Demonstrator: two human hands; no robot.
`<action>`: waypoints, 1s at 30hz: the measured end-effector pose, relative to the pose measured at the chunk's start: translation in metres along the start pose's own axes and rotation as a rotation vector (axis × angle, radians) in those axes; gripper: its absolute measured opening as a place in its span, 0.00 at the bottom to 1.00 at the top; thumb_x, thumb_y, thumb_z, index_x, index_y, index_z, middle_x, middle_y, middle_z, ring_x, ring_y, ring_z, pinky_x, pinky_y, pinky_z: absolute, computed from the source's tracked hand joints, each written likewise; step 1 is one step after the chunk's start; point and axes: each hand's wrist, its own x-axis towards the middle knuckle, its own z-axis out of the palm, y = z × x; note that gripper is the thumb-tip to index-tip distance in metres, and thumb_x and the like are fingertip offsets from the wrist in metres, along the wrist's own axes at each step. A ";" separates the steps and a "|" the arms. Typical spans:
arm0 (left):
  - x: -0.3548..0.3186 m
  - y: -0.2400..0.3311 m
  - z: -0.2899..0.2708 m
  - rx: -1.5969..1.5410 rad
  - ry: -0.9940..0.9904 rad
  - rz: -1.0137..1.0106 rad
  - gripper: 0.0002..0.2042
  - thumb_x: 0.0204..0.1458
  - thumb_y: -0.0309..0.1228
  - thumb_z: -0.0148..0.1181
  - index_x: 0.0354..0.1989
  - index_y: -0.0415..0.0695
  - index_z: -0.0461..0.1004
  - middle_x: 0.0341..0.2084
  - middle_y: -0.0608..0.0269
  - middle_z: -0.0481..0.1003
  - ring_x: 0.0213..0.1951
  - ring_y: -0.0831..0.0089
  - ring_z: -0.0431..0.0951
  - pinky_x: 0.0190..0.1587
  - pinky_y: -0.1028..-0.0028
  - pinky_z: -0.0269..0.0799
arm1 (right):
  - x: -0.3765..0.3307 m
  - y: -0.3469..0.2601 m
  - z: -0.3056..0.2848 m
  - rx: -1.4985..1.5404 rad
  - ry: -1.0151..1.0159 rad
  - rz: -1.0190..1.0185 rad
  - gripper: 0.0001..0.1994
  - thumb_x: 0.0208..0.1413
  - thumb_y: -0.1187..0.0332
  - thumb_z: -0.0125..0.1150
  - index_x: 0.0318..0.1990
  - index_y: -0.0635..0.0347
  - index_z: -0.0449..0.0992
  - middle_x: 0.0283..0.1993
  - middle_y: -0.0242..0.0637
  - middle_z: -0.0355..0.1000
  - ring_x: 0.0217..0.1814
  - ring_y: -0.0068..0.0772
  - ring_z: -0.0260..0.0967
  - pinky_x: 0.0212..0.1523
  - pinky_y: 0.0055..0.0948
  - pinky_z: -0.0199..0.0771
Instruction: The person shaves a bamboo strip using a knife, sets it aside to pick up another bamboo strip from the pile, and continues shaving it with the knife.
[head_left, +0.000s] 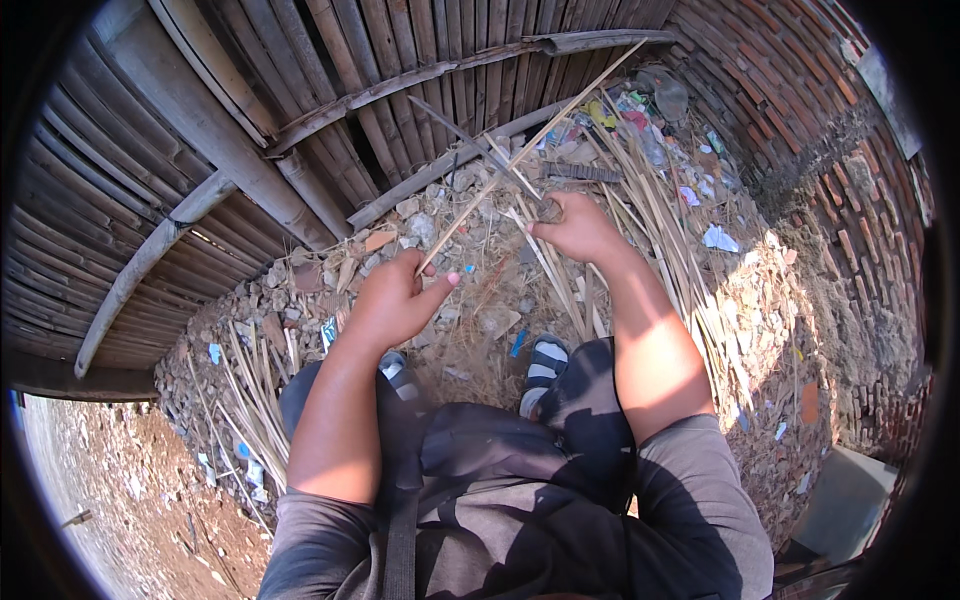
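My left hand [392,300] is closed around the near end of a long, thin bamboo strip [572,106], its thumb sticking out to the side. The strip slants up and away to the right, toward the wall corner. In my right hand [580,228] is a long, narrow knife [450,127]; its grey blade points up to the left. Blade and strip cross in front of my hands, though whether they touch I cannot tell. My right fingers hide the knife's handle.
Bamboo strips lie in a bundle [672,255] at right, with more strips [250,390] at left. Rubble and litter [655,130] cover the ground around my sandalled feet [545,368]. A bamboo wall [420,60] rises ahead and left, a brick wall [770,90] at right.
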 end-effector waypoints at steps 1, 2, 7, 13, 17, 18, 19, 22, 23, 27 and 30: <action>-0.001 -0.001 -0.002 0.007 0.002 -0.015 0.25 0.56 0.51 0.68 0.37 0.35 0.77 0.15 0.55 0.71 0.20 0.60 0.75 0.27 0.61 0.69 | -0.003 -0.029 0.001 -0.032 -0.162 -0.009 0.26 0.51 0.56 0.75 0.53 0.65 0.81 0.45 0.54 0.81 0.49 0.51 0.80 0.54 0.42 0.76; -0.002 0.000 -0.003 0.010 0.001 -0.024 0.25 0.56 0.51 0.68 0.37 0.35 0.77 0.15 0.55 0.71 0.20 0.60 0.75 0.27 0.61 0.69 | -0.007 -0.058 -0.004 -0.068 -0.321 -0.015 0.28 0.50 0.54 0.75 0.54 0.64 0.81 0.47 0.56 0.81 0.52 0.55 0.79 0.56 0.44 0.76; -0.004 0.007 -0.003 0.066 0.041 0.066 0.25 0.56 0.51 0.67 0.37 0.35 0.76 0.16 0.51 0.73 0.21 0.52 0.77 0.28 0.57 0.71 | -0.003 -0.049 -0.033 0.162 -0.299 0.127 0.27 0.50 0.56 0.75 0.54 0.64 0.80 0.46 0.54 0.81 0.51 0.51 0.80 0.54 0.41 0.77; -0.003 0.004 -0.006 0.135 0.062 0.086 0.24 0.56 0.51 0.67 0.35 0.36 0.76 0.17 0.48 0.74 0.24 0.46 0.78 0.30 0.55 0.72 | -0.005 -0.024 -0.013 0.016 -0.199 0.090 0.27 0.52 0.56 0.75 0.53 0.67 0.80 0.41 0.53 0.81 0.43 0.43 0.80 0.49 0.39 0.77; -0.007 0.008 -0.003 0.040 0.016 0.102 0.24 0.56 0.51 0.68 0.34 0.37 0.76 0.17 0.50 0.73 0.22 0.51 0.77 0.29 0.57 0.71 | -0.011 -0.052 -0.016 -0.054 -0.266 -0.104 0.23 0.51 0.57 0.75 0.50 0.63 0.81 0.41 0.53 0.81 0.45 0.50 0.80 0.49 0.43 0.77; -0.007 0.010 -0.003 0.041 0.016 0.098 0.24 0.56 0.51 0.68 0.34 0.37 0.76 0.17 0.50 0.73 0.22 0.51 0.77 0.29 0.57 0.71 | -0.013 -0.051 -0.015 -0.047 -0.242 -0.169 0.20 0.51 0.57 0.76 0.45 0.62 0.82 0.37 0.48 0.81 0.41 0.43 0.80 0.46 0.40 0.76; -0.005 0.014 -0.004 0.032 0.039 0.109 0.24 0.55 0.50 0.68 0.34 0.37 0.76 0.16 0.51 0.73 0.22 0.52 0.76 0.28 0.57 0.70 | -0.005 -0.040 -0.021 0.155 -0.287 -0.002 0.19 0.51 0.58 0.76 0.43 0.63 0.82 0.36 0.47 0.81 0.39 0.42 0.79 0.45 0.40 0.76; -0.001 0.007 -0.001 0.051 0.056 0.094 0.23 0.55 0.50 0.69 0.34 0.37 0.76 0.16 0.53 0.72 0.21 0.55 0.75 0.27 0.59 0.69 | -0.006 -0.035 -0.019 0.097 -0.355 0.139 0.19 0.50 0.59 0.77 0.44 0.62 0.82 0.35 0.45 0.81 0.38 0.40 0.79 0.45 0.40 0.76; -0.001 0.003 0.000 0.076 0.041 0.069 0.23 0.55 0.49 0.69 0.35 0.37 0.76 0.16 0.53 0.72 0.21 0.55 0.75 0.27 0.59 0.69 | -0.005 -0.039 -0.017 0.097 -0.355 0.130 0.19 0.50 0.59 0.77 0.44 0.62 0.82 0.35 0.45 0.81 0.38 0.40 0.79 0.45 0.40 0.76; -0.003 -0.001 -0.004 0.026 0.012 0.034 0.23 0.55 0.49 0.69 0.35 0.37 0.76 0.16 0.54 0.72 0.21 0.56 0.75 0.27 0.60 0.69 | -0.017 -0.072 -0.001 -0.008 -0.243 -0.092 0.19 0.51 0.59 0.74 0.45 0.63 0.82 0.35 0.57 0.78 0.41 0.58 0.78 0.44 0.45 0.76; -0.010 0.010 -0.005 0.053 0.018 0.017 0.23 0.55 0.49 0.69 0.35 0.37 0.76 0.16 0.53 0.72 0.21 0.56 0.75 0.28 0.60 0.69 | -0.010 -0.062 -0.011 -0.015 -0.227 -0.038 0.19 0.51 0.60 0.74 0.47 0.62 0.83 0.35 0.54 0.80 0.40 0.54 0.80 0.45 0.44 0.76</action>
